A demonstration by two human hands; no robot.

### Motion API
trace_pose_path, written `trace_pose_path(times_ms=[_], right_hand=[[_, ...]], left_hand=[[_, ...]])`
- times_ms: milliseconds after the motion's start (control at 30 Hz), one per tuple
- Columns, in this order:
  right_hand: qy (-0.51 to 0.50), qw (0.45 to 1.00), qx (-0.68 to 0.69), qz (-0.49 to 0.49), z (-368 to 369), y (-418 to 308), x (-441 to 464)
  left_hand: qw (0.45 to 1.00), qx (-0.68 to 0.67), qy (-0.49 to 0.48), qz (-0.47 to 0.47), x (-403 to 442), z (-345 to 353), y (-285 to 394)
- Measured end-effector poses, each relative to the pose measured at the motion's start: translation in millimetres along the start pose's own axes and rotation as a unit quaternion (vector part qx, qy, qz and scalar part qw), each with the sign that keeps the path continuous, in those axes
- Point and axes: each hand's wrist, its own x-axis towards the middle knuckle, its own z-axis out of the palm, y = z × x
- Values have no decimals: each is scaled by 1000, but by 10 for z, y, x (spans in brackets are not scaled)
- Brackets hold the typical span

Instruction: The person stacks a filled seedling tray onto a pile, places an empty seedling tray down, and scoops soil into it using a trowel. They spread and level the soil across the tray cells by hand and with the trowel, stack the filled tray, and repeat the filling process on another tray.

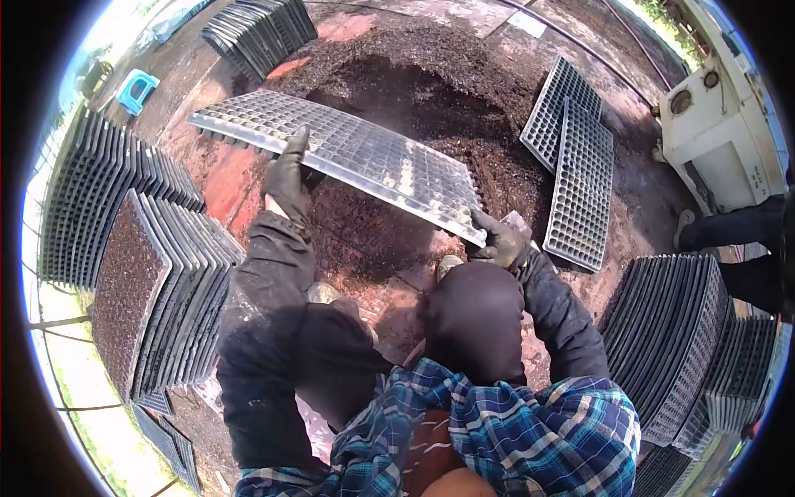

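Observation:
A black plastic seedling tray (pixel 364 153) is held up in front of me, tilted, its grid of cells facing upward. My left hand (pixel 287 176), in a dark glove, grips its near edge left of the middle. Gloved as well, my right hand (pixel 501 240) is closed around the tray's near right corner. Beneath and beyond the tray lies a heap of dark soil (pixel 431 66) on the reddish floor. Two more seedling trays (pixel 582 182) lie overlapping on the soil's right side, cells up.
Stacked trays stand at left, the nearer stack (pixel 178 290) topped with soil-filled cells. Another stack (pixel 662 340) is at right, and one (pixel 258 33) at the back. A blue stool (pixel 137 91) sits far left. A pale machine (pixel 716 137) and a person's dark-trousered leg (pixel 733 225) are at right.

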Motion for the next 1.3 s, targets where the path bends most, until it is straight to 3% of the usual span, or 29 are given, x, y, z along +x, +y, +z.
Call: trace_pose_path(times_ms=[33,67,100,133,200,267,300,333,367,433,500,533,600,633,667,700,733,767,800,867,900,933,967,1000,1067,1100,1167,1233,1300], right_hand=[[76,997,2,0,168,79,41],[78,992,-100,9,-17,102,156],[91,927,-362,-40,-270,109,185],[172,846,-493,-108,-531,169,147],[392,577,-701,-146,-1058,288,72],[516,275,-803,-118,-917,286,-362],[560,274,-780,-44,-966,218,-523],[598,272,-753,32,-1035,163,-650],[598,272,-753,39,-1106,133,-726],[591,310,-724,175,-1259,56,-802],[607,308,-705,199,-1481,3,-747],[609,305,-701,209,-1558,-14,-740],[585,341,-696,239,-1649,-68,-796],[567,392,-707,158,-1860,13,-946],[536,417,-731,69,-2233,76,-1081],[522,519,-676,50,-2242,63,-1066],[500,613,-611,32,-2173,26,-1037],[457,698,-550,40,-2294,-62,-1025],[506,673,-540,9,-2127,-139,-854],[586,604,-530,-106,-2034,-317,-614],[632,562,-524,-101,-1948,-451,-544],[675,518,-516,-100,-1914,-574,-458],[708,498,-495,-70,-1972,-711,-437],[719,469,-511,-49,-1803,-802,-354],[734,369,-568,-42,-2570,-1028,-388],[721,406,-555,-89,-2588,-1070,-289],[684,443,-508,-279,-2739,-1067,62],[738,441,-462,-217,-3128,-1325,356],[785,396,-469,-80,-2359,-1349,732]], left_hand=[[1000,-16,-9,-10,73,-201,-78],[999,-33,-19,-18,178,-435,-114],[999,-29,-7,-21,191,-580,-134],[999,-24,3,-23,144,-691,-160],[999,-24,13,-41,67,-1002,-223],[997,62,32,16,-9,-1347,-334],[995,83,40,31,-12,-1551,-412],[1000,16,-2,-13,52,-1922,-493],[949,284,-21,136,-1,-2118,-576],[944,295,7,149,3,-2346,-786],[999,-9,35,-1,-5,-2457,-986],[997,-49,-14,-60,-111,-2322,-977],[997,67,42,21,-212,-2253,-1211],[997,67,44,17,-208,-2242,-1265],[975,212,-20,64,-175,-2226,-1308],[926,351,-83,110,-133,-2233,-1333],[965,255,-31,49,-25,-2357,-1445],[900,402,-47,165,1,-2431,-1525],[797,536,-62,271,32,-2368,-1524],[871,443,-73,199,94,-2224,-1470],[902,393,-72,164,126,-2150,-1443],[783,555,-90,265,136,-2088,-1408],[783,555,-86,268,180,-2163,-1465],[818,525,-57,228,210,-2283,-1592],[852,490,-16,184,194,-2429,-1731],[953,291,20,86,164,-2491,-1772],[994,88,39,-44,110,-2633,-1794],[993,46,67,-85,85,-2485,-1728],[989,2,88,-118,155,-2478,-1713]])
